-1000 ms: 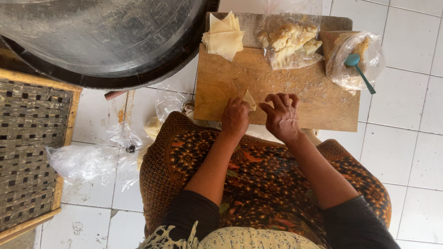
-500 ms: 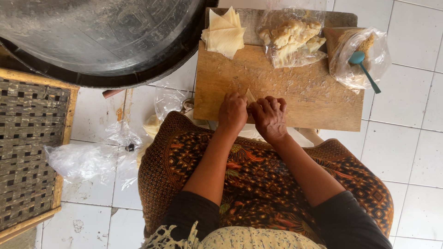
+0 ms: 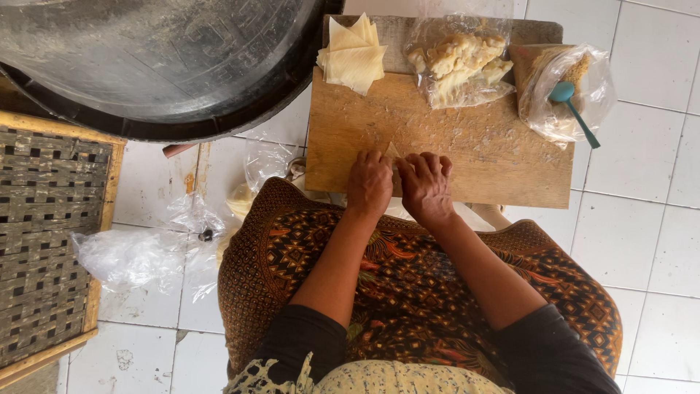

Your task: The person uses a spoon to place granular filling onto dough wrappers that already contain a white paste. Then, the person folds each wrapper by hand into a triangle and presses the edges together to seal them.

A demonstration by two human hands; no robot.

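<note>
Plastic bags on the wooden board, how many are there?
2. One clear bag of pale filling sits at the board's far middle; another bag, holding a teal spoon, sits at its far right corner. More loose plastic lies on the floor.

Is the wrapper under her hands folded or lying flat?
Cannot tell: both hands cover the wrapper; only one pale corner shows.

Two clear bags (image 3: 459,66) (image 3: 558,91) on board's far edge (image 3: 437,138).
</note>
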